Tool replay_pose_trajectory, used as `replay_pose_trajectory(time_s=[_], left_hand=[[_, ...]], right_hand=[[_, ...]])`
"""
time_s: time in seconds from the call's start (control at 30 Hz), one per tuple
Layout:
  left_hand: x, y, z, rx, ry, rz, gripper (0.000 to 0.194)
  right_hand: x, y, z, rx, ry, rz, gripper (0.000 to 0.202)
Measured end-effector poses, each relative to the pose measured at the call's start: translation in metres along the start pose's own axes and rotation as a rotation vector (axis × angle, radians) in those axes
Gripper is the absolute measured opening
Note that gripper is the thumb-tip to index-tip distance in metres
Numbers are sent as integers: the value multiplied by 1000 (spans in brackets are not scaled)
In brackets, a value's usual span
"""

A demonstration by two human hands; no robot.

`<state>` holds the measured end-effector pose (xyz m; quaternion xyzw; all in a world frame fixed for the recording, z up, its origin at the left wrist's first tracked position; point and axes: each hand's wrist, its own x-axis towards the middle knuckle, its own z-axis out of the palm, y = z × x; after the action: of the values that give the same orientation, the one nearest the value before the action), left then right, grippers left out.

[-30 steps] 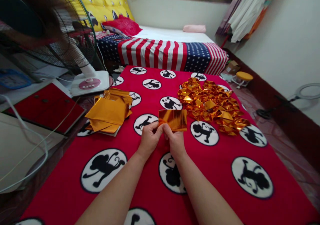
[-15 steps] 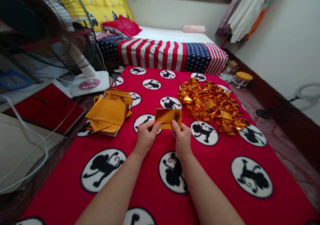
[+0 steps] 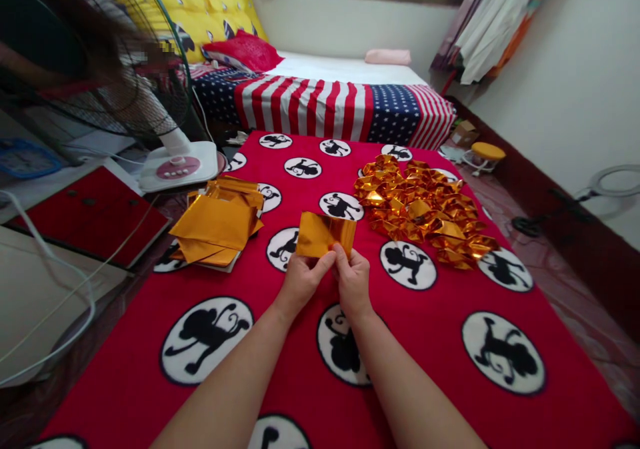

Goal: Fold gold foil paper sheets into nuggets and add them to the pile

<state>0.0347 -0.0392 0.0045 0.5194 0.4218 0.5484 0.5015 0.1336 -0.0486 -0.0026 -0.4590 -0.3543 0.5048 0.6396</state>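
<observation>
Between my two hands is a rectangular sheet of gold foil paper (image 3: 315, 231), held up over the red cloth (image 3: 240, 396). My left hand (image 3: 304, 277) grips its lower edge, thumb near the middle. Close beside it, my right hand (image 3: 353, 277) pinches the sheet with its thumb on the front face; the fingers behind are hidden. A stack of flat gold foil sheets (image 3: 213, 219) lies to the left. On the right spreads a heap of folded gold foil pieces (image 3: 420, 206), shiny and puffed.
A fan (image 3: 175, 159) stands at the left beside a red-topped cabinet (image 3: 75, 209), with a white cable hanging near. Beyond the table is a bed with a striped, starred cover (image 3: 310, 106). A yellow stool (image 3: 487, 151) and a ring-light stand (image 3: 565, 199) are on the right.
My hands have come together at the sheet's lower middle, the left moving right and the right moving left. The sheet has shifted slightly left and tilted.
</observation>
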Motion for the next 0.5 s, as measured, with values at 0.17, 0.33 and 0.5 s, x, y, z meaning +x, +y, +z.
replay_pose_trajectory(time_s=[0.17,0.33,0.5], left_hand=[[4,-1,-12,120,125,86,32],[6,0,-19,132,223,152,41],[5,-2,-17,62,7,33,41]], right_hand=[[1,1,-5,-84,39,-66,41],[3,2,-10,-127,29,-118,41],[4,-2,-14,-79,61,-116,40]])
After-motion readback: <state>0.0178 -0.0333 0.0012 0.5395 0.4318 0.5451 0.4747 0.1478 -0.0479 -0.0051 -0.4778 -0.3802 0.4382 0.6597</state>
